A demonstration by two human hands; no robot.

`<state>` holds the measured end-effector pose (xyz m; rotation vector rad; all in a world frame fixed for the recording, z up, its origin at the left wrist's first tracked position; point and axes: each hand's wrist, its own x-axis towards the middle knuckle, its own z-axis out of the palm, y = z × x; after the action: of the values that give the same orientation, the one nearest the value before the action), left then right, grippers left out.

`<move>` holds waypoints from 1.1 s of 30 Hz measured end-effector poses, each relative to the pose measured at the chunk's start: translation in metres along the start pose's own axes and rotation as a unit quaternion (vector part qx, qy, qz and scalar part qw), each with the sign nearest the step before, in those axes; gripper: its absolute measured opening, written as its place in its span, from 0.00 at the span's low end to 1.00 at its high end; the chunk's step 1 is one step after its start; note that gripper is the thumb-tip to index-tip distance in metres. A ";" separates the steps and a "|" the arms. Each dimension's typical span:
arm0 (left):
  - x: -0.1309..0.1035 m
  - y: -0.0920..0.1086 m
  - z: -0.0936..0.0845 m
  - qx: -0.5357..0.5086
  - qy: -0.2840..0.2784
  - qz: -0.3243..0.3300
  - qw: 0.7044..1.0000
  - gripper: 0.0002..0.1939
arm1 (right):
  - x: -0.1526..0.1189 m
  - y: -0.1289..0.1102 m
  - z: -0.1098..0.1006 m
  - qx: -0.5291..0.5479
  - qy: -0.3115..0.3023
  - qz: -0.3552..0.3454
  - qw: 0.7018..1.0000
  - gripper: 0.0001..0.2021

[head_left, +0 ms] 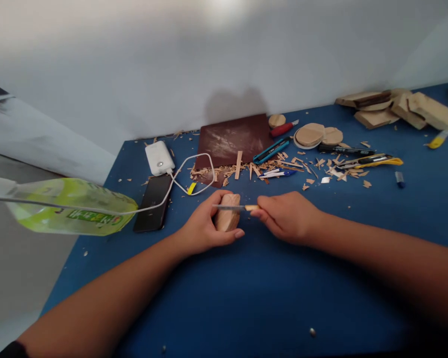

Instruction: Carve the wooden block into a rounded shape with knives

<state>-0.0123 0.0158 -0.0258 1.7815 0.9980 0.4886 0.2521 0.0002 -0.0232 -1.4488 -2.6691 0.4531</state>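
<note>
The one view looks from the person's head, forward and down across a flat blue tabletop (216, 298) — near enough for the bare left hand (206, 224) and bare right hand (289, 216) to sit mid-picture. It faces a smooth pale-grey wall (142, 74) — this fills the top.

The green bottle (72, 195), teal cutter (272, 150) and black marker (344, 149) bear print too blurred to read.

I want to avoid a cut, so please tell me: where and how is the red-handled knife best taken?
Probably by the middle of its red handle, from above and the left. The handle is the thick part, and the slim blade points right, toward the wall, so this approach stays behind it. Mind the teal cutter just in front.
</note>
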 end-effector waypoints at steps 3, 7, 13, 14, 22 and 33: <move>0.000 0.000 0.000 0.009 -0.001 0.005 1.000 0.37 | -0.001 -0.001 0.002 -0.006 -0.007 0.019 1.000 0.24; 0.000 -0.001 0.000 -0.017 -0.010 -0.005 1.000 0.38 | 0.000 0.002 0.001 -0.015 0.023 0.070 0.997 0.26; 0.001 0.001 -0.001 -0.022 0.001 0.000 1.000 0.37 | -0.001 -0.002 0.001 -0.020 0.009 0.053 0.998 0.25; 0.001 0.001 -0.001 -0.024 0.001 0.001 1.000 0.37 | -0.001 -0.002 0.000 -0.020 0.014 0.061 0.998 0.25; 0.001 0.000 0.000 -0.028 -0.004 -0.012 1.000 0.38 | -0.001 -0.003 -0.001 -0.010 0.001 0.048 0.999 0.25; 0.003 0.000 -0.001 -0.046 0.002 -0.008 0.999 0.37 | -0.003 -0.002 0.001 -0.011 0.009 0.038 0.999 0.24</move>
<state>-0.0116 0.0190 -0.0260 1.6904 0.9753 0.5197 0.2513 -0.0036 -0.0236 -1.5581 -2.6210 0.4150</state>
